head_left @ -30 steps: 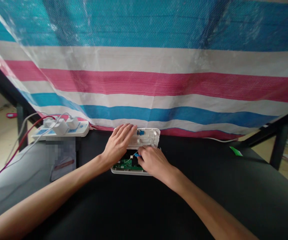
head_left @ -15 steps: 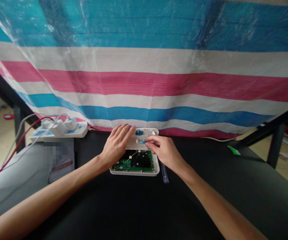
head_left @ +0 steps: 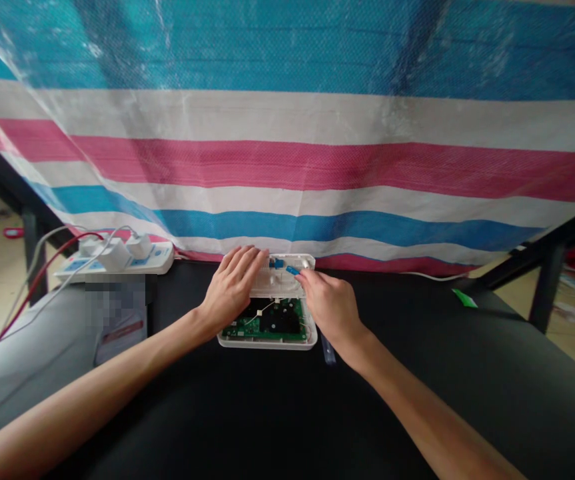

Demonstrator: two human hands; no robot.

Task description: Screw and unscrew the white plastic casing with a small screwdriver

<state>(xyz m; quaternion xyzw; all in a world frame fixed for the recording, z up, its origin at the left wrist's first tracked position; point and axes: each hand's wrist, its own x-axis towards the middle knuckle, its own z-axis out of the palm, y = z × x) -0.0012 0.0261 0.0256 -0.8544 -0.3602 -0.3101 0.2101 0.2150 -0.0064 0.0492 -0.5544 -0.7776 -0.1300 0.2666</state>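
Observation:
An opened white plastic device (head_left: pixel 267 345) lies on the black tabletop, its green circuit board (head_left: pixel 240 329) showing in the near half. My left hand (head_left: pixel 232 287) rests flat over its left side, fingers stretched out and hiding that edge. Between the thumb and fingers of my right hand (head_left: pixel 330 300) is a small blue plug, looking like a fibre connector (head_left: pixel 292 270), over the white inner panel (head_left: pixel 272 288). Just left of this plug sits a blue socket (head_left: pixel 276 263) in the panel. The two look slightly apart.
A dark translucent stick-like tool (head_left: pixel 328 350) lies right of the device. At the left stand a white power strip (head_left: pixel 162 261) with chargers and cables, and a phone-like slab (head_left: pixel 122 330). A green scrap (head_left: pixel 464 298) lies at right. Striped sheeting (head_left: pixel 297 167) hangs behind.
My right hand has moved slightly away from me and right, raising the blue connector toward the level of the socket. My left hand stays in place on the device.

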